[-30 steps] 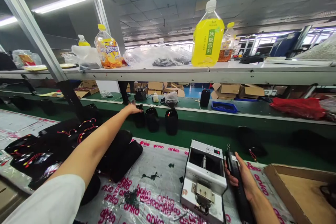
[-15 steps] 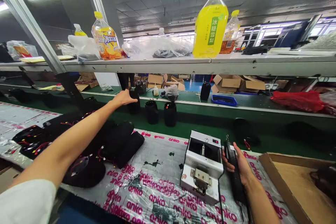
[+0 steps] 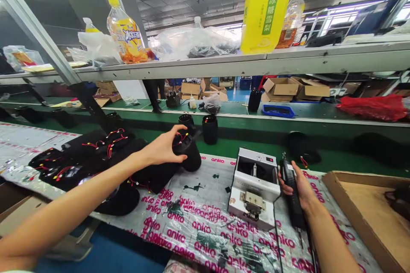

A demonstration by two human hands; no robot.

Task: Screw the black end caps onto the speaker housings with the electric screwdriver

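My left hand (image 3: 168, 147) grips a black cylindrical housing (image 3: 192, 157) between thumb and fingers. The housing tilts, its top end toward me, and red and yellow wires show at that end. In my right hand (image 3: 301, 190) is a black electric screwdriver (image 3: 292, 200), held upright with its hook end up and its bit pointing down. Just left of it stands a white screw feeder (image 3: 254, 190). More black housings (image 3: 153, 175) with red wires lie on the bench below my left forearm.
Two black cylinders (image 3: 210, 130) stand on the green conveyor beyond the bench. A cardboard tray (image 3: 355, 204) sits at right. Drink bottles (image 3: 267, 13) rest on the overhead shelf (image 3: 211, 66). A blue tray (image 3: 278, 111) lies on the far ledge.
My left hand has brought a black housing from the conveyor toward me and to the right, tilting it. My right hand still holds the screwdriver. The view has dipped slightly.
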